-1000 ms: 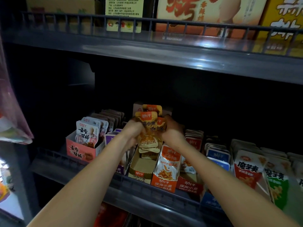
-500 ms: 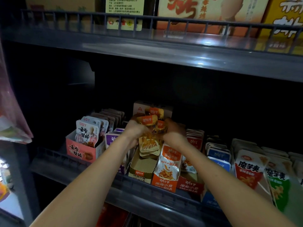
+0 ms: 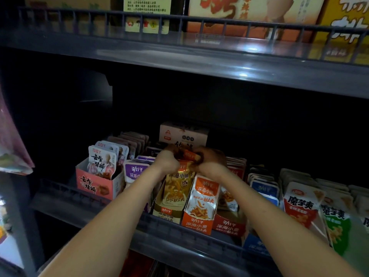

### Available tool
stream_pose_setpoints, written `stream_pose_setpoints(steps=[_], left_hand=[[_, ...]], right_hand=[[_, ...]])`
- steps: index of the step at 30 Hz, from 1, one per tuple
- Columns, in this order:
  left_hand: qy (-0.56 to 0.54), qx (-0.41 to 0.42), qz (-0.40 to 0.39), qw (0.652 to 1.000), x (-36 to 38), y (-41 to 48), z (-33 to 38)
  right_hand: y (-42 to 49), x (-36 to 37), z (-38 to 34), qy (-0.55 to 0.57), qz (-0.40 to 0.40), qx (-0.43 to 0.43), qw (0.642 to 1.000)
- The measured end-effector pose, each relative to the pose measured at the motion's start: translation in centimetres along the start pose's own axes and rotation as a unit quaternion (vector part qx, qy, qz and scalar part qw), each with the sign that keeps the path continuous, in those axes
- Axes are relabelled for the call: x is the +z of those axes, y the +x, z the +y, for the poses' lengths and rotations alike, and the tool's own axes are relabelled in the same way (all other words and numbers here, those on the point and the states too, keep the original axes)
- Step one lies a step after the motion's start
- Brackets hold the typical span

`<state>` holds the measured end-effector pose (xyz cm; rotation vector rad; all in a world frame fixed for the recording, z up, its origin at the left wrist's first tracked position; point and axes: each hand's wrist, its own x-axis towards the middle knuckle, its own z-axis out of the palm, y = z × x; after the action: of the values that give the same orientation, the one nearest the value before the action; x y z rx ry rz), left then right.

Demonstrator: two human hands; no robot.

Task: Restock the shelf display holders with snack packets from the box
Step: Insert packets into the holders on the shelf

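A stack of gold snack packets [image 3: 177,184] stands upright in the gold cardboard display holder [image 3: 166,213] at the middle of the shelf. My left hand [image 3: 166,159] grips the stack's top from the left. My right hand [image 3: 209,160] grips it from the right. An orange packet top [image 3: 189,155] shows between my fingers. The packets' lower halves sit inside the holder.
Right of the gold holder stand an orange holder [image 3: 199,204] and a red one [image 3: 229,226], then blue and red-green packets [image 3: 303,204]. Left are purple packets [image 3: 135,172] and a pink box [image 3: 99,184]. A railed shelf edge [image 3: 159,222] runs in front; an upper shelf [image 3: 199,56] hangs overhead.
Both hands have pushed the gold packets down and back into the gold holder. The stack that was lifted above the holder now sits low inside it.
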<state>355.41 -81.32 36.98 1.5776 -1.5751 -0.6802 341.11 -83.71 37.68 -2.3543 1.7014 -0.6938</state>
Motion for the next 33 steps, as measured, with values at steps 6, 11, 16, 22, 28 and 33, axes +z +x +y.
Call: stream_pose_setpoints(steps=[6,11,16,22,28,33], left_hand=[[0.09,0.039,-0.028,0.995,-0.3,-0.1,0.0],[0.164,0.05,-0.058,0.984,-0.7,0.2,-0.2],[0.202,0.082,-0.052,0.975,-0.8,0.5,-0.8],[0.236,0.133,-0.014,0.962,-0.3,0.8,-1.5],[0.259,0.168,0.027,0.951,0.3,1.4,-1.8],[0.203,0.148,0.065,0.966,1.0,1.7,-2.0]], right_hand=[[0.4,-0.3,0.1,0.012,-0.039,-0.024,0.999],[0.4,-1.0,0.3,0.05,-0.052,-0.029,0.997],[0.2,-0.6,0.2,0.055,-0.135,-0.045,0.988],[0.2,0.3,-0.1,-0.13,-0.002,-0.073,0.989],[1.1,0.5,-0.5,-0.206,0.04,-0.074,0.975],[2.0,1.2,-0.7,-0.196,0.076,-0.051,0.976]])
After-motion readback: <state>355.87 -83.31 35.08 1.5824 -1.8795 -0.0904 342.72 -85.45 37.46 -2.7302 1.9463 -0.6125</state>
